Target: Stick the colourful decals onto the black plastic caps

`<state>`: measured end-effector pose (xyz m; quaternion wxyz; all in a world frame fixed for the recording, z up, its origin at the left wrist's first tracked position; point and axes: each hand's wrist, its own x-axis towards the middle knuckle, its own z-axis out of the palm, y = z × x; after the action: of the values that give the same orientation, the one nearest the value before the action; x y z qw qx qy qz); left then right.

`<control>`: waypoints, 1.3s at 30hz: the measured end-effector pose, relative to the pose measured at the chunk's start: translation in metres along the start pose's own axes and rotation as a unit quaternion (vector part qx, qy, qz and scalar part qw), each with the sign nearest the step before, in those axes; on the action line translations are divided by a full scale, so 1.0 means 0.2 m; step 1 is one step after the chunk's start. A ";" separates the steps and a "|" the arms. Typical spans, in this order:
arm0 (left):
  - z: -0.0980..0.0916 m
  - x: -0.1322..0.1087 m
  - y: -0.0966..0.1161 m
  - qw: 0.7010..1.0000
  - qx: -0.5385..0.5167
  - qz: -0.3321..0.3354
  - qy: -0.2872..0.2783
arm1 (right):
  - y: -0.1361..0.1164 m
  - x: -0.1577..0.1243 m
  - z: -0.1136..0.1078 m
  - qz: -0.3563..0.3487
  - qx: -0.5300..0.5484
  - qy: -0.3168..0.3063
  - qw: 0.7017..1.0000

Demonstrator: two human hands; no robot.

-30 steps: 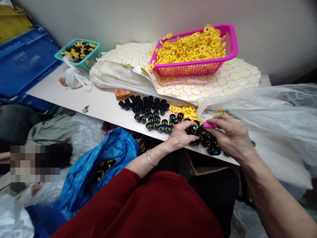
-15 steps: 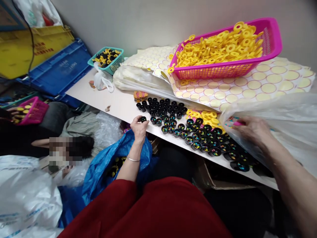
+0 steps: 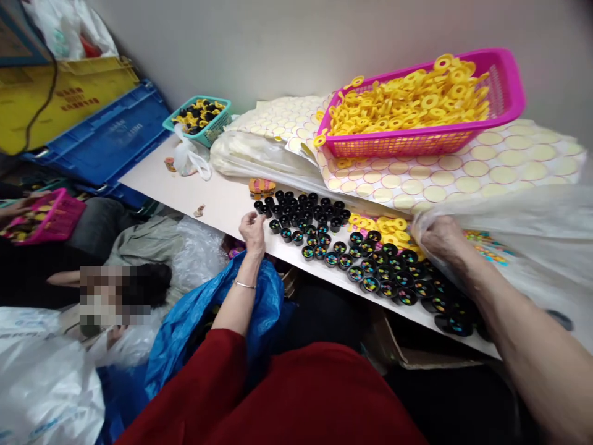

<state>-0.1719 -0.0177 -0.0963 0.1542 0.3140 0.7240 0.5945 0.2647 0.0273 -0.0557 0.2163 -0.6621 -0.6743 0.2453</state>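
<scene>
At the worktop (image 3: pixel 222 201), the left hand (image 3: pixel 252 232), loosely curled, whether pinching anything I cannot tell, is nearer the black cups (image 3: pixel 336 225), which stand upright, their spread stretching from one toward four o'clock of it, while the right hand (image 3: pixel 442 240), fingers hidden by the bag (image 3: pixel 542 213), has beads (image 3: pixel 493 252) at three o'clock.

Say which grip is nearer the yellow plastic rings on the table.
Right. The right grip is beside the yellow rings, to their right; the left grip is farther left, beyond round black cups.
</scene>
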 end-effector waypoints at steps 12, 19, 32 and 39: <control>0.05 0.15 -0.05 0.993 0.059 0.073 -0.068 | 0.09 -0.17 -0.16 0.038 0.352 0.025 0.935; 0.05 0.12 0.00 0.995 0.037 0.080 -0.038 | 0.05 -0.29 -0.21 0.037 0.390 0.045 0.919; 0.12 -0.78 0.51 0.911 -0.079 0.246 -0.322 | -0.46 -0.61 -0.24 -0.135 0.258 -0.046 0.956; 0.19 -1.01 0.53 0.869 -0.073 0.245 -0.424 | -0.51 -0.68 -0.21 -0.272 -0.081 -0.056 0.957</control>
<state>0.0326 -0.1067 -0.0346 0.3179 0.6913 0.4434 0.4739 0.2137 -0.1077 0.0451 0.1823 -0.4546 -0.8574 0.1580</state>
